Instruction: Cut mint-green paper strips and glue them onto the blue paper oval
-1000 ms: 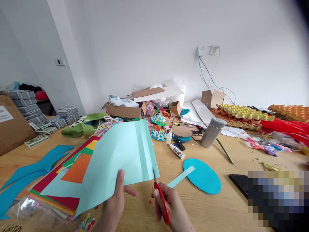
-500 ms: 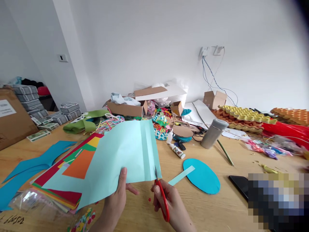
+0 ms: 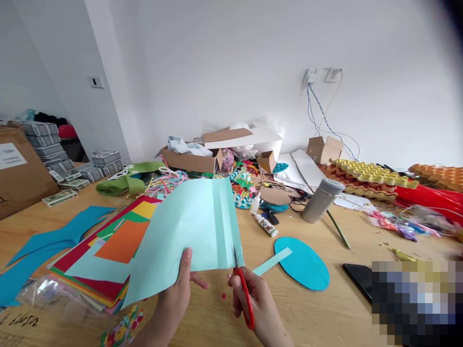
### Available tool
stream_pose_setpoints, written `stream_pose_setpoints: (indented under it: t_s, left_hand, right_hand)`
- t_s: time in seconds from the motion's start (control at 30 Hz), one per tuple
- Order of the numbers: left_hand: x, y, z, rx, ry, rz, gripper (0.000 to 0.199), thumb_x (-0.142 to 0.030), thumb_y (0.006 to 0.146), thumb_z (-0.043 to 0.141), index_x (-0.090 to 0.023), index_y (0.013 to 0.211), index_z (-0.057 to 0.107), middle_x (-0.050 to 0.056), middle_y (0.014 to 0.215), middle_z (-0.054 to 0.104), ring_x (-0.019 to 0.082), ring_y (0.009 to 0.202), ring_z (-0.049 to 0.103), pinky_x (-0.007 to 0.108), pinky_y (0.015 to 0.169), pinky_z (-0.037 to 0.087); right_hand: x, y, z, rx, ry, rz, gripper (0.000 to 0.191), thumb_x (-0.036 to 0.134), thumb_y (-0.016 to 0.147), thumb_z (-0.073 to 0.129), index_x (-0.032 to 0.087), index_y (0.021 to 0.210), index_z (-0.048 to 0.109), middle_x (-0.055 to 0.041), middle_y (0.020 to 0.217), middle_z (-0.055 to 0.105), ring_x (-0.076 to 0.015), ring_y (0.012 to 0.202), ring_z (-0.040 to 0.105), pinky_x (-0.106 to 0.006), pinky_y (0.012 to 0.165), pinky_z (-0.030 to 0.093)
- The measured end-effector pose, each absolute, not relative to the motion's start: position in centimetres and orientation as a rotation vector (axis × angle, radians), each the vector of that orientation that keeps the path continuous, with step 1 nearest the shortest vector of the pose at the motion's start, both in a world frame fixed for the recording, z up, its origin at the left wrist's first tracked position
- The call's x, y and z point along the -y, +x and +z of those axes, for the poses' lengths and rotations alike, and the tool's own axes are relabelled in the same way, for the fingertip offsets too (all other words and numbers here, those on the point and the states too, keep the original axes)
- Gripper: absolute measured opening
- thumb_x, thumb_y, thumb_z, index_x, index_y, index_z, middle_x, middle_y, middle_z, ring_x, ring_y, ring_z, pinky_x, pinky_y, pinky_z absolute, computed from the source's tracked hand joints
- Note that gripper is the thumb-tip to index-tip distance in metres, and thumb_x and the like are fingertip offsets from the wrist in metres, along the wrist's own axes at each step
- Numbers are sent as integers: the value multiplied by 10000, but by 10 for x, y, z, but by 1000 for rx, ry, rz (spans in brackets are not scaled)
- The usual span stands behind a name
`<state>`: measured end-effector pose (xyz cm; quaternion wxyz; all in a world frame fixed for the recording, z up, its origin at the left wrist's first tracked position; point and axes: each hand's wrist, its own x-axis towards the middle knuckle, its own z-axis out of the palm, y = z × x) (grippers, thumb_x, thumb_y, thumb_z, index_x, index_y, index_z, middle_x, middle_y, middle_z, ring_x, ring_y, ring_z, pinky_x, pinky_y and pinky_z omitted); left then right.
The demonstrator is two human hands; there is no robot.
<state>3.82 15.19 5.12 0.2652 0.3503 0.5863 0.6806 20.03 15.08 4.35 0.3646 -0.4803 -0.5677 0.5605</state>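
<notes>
My left hand (image 3: 181,284) grips the lower edge of a light mint paper sheet (image 3: 184,226), thumb on top and fingers beneath. Parallel creases run along the sheet's right side. My right hand (image 3: 253,294) is closed around red-handled scissors (image 3: 246,299), whose blades meet the sheet's lower right edge near the outer crease. To the right on the table, a cut mint paper strip (image 3: 271,262) lies partly over a blue oval (image 3: 307,265). Left of the sheet is a stack of coloured paper (image 3: 87,274), topped with orange and other offcuts.
Blue paper scraps (image 3: 54,241) lie far left. A glue bottle (image 3: 266,225) and grey flask (image 3: 322,201) stand or lie beyond the oval. A black phone (image 3: 356,277) is at right, with egg trays (image 3: 372,173) behind. Boxes (image 3: 191,159) line the wall.
The scissor blades have moved slightly up along the outer crease of the sheet. My left hand keeps its hold, and the view has shifted a little.
</notes>
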Motion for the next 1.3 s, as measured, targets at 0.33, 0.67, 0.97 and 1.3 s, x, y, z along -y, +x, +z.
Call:
stream_pose_setpoints:
  t_s: [0.33,0.67,0.97,1.3]
  left_hand:
    - [-150,39,52,-1471,880,1760,444,-541,714,709,-156,898,588,12,631,718,184,315,596,283,329,534]
    - [-149,39,53,-1466,902,1737,420,-517,702,722,-172,896,581,5,654,711,180,322,598,272,297,485]
    - [-148,41,55,-1449,929,1724,393,-530,722,699,-185,857,568,-33,552,648,175,303,577,266,277,456]
    - [-147,39,52,-1496,985,1656,366,-555,719,687,-205,722,582,-27,457,614,199,291,572,302,332,511]
  right_hand:
    - [-151,201,41,1430,-1260,1408,566,765,755,497,214,678,395,76,474,407,-70,385,414,-190,388,363]
    - [-153,202,34,1429,-1282,1416,532,721,775,522,204,688,435,78,439,421,-72,359,412,-182,364,332]
    - [-154,203,42,1448,-1274,1401,581,747,780,482,168,751,521,44,490,485,-96,403,482,-206,417,385]
    - [-154,204,41,1418,-1249,1399,564,718,777,526,156,737,539,25,526,496,-105,437,494,-221,440,384]
